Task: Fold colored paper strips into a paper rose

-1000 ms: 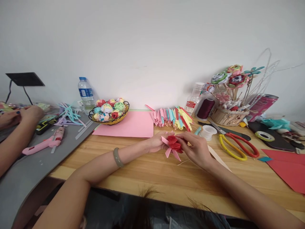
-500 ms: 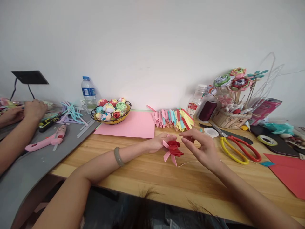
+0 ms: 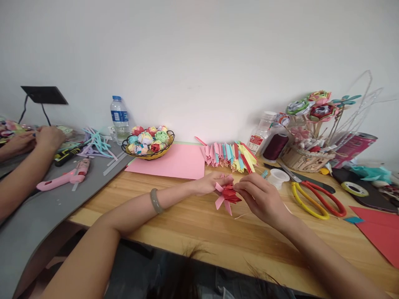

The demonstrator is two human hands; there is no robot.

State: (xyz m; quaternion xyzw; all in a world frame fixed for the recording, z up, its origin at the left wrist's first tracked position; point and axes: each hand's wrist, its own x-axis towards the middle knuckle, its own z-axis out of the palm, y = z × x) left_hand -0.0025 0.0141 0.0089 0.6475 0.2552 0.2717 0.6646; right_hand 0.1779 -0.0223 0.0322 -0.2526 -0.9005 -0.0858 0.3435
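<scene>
"While the left hand point(image 3: 211, 184) holds the red-and-pink paper flower point(image 3: 230, 196) over the wooden table point(image 3: 187, 226), what does good work require?"
"Steady support and light pressure, in my judgement, lest the paper crease."
"Fingers?"
"Left: closed, gripping the flower's left side. Right hand point(image 3: 262, 196): thumb and fingertips together, apparently pinching its red edge."

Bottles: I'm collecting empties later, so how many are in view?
2: a blue-capped bottle behind the basket at left, and a white-capped bottle beside the dark thread spool at right. Others may be hidden.
</scene>
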